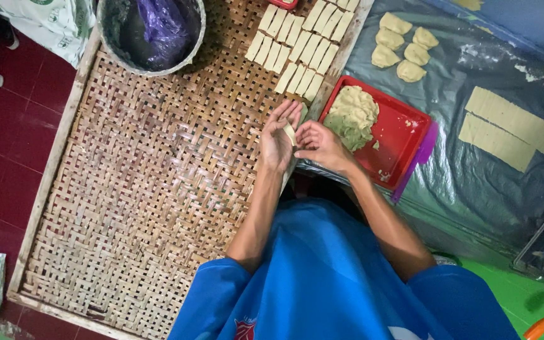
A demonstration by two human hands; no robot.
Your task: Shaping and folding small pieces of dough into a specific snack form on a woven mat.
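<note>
1. Blue sleeves (322, 283) nearest the lens; forearms reaching up out of them to meet over the edge of the woven bamboo tray (152, 189).
2. Left hand (278, 138) cupped half-open, palm turned inward, cradling a small pale dough piece (291, 133). Best kept as a steady backing so the piece cannot sag.
3. Right hand (319, 143) curled close, fingertips pinching that same dough piece from the other side. Grip looks light; hard to tell exactly how far the fingers close. Should press evenly along the edge, not in the middle, to avoid splitting the strip.
4. Just beyond the right hand: red tray (404, 135) holding a heap of yellow-green filling (354, 113). Near enough for a short reach; small pinches probably safer than large ones.
5. Further up the woven tray: rows of finished pale strips (303, 47) laid side by side. Worth matching their length and keeping the same close spacing.
6. Farther right on the grey plastic sheet (473, 170): folded dough pieces (404, 50) and flat dough slabs (511, 129), well apart from the hands.
7. Farthest, top left: grey bucket (152, 31) with purple plastic inside.
</note>
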